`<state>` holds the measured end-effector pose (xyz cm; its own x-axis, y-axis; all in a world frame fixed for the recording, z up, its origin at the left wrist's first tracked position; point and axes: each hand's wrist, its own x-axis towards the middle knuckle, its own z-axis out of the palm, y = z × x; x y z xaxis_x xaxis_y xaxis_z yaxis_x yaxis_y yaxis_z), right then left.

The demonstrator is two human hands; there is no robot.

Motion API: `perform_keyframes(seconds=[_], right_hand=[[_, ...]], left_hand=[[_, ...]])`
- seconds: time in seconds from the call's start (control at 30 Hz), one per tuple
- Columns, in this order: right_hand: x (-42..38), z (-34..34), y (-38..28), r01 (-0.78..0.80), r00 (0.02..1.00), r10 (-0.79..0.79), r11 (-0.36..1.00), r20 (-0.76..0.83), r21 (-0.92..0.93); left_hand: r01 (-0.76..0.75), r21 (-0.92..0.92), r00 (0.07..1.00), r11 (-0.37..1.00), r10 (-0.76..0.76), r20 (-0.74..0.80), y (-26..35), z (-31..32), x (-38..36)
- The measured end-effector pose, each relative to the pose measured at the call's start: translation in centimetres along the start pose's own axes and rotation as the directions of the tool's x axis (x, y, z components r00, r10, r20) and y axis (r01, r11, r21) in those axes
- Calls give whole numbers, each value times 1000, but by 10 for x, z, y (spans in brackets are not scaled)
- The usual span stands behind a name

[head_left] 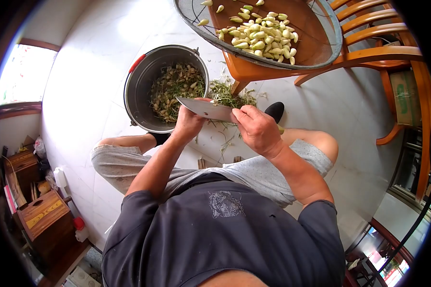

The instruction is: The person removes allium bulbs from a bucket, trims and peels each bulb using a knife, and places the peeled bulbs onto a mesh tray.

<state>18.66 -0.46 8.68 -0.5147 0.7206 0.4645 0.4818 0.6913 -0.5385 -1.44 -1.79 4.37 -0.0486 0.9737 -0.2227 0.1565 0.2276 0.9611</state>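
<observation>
My right hand (pixel 257 130) is wrapped round the handle of a wide-bladed kitchen knife (pixel 209 110). The blade points to the left and crosses over the fingers of my left hand (pixel 189 125). That hand is closed close to the bucket's rim, and the blade hides what its fingers hold. Beside it stands a dark metal bucket (pixel 130 103) with a red grip on its handle, holding many untrimmed bulbs (pixel 177 88) with stems. Green trimmings (pixel 231 95) lie in a pile on the floor just beyond the knife.
A round mesh sieve (pixel 321 52) with many pale trimmed bulbs (pixel 266 38) rests on a wooden chair (pixel 254 69). A second wooden chair (pixel 421 95) and a cardboard box (pixel 407 98) are at the right. Wooden boxes (pixel 43 213) stand at the left. Loose scraps dot the tiled floor (pixel 91 86).
</observation>
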Motion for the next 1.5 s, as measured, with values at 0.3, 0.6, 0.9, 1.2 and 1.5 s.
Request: perform_keyframes(seconds=[0.3, 0.6, 0.9, 1.2, 1.5], right_hand=[[-7, 5, 7, 17, 1000, -17, 995, -3, -98], [-28, 10, 30, -256, 930, 296, 947, 219, -193], [-25, 7, 40, -388, 917, 389, 921, 90, -25], [-15, 11, 34, -284, 958, 280, 955, 58, 83], [-20, 16, 25, -325, 946, 322, 935, 42, 145]], left_hand=[[3, 14, 997, 1000, -2, -77, -1, 9, 2], [32, -167, 995, 985, -16, 97, -12, -3, 1], [53, -483, 996, 874, -8, 94, -15, -5, 6], [159, -830, 979, 535, -192, 64, -35, -12, 21], [194, -755, 967, 626, -251, 40, -36, -1, 22]])
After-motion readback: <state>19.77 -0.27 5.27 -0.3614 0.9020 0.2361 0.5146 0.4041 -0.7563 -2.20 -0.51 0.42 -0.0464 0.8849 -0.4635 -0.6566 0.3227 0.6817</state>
